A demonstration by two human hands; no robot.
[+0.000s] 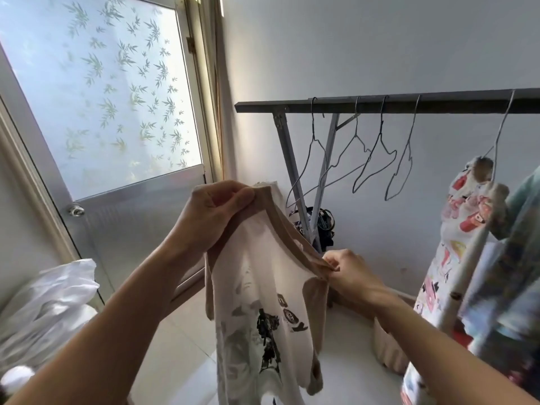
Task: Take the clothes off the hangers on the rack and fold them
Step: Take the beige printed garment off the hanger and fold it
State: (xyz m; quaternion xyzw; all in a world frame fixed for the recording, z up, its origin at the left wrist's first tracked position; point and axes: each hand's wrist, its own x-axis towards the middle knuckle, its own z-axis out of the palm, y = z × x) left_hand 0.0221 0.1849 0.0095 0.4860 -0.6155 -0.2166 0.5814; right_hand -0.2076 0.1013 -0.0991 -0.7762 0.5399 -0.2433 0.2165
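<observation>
The shirt [257,302] is off its hanger and hangs in the air between the two hands, near the camera and left of the rack [380,104]. The left hand [216,211] has its fingers curled round one shoulder, held high. The right hand [350,273] pinches the other shoulder by the neck trim, lower and further right.

To fold it well, the hands should probably come level so the neckline runs straight and the body drops flat. The sleeves could then be turned in before the hem is brought up. A light shake would likely help, since the cloth looks thin and limp and shows creases.

The shirt is cream with tan trim at the neck and sleeves and a dark print on the body. On the rack hang four bare wire hangers [377,153]; a patterned garment [464,223] hangs at the right.
</observation>
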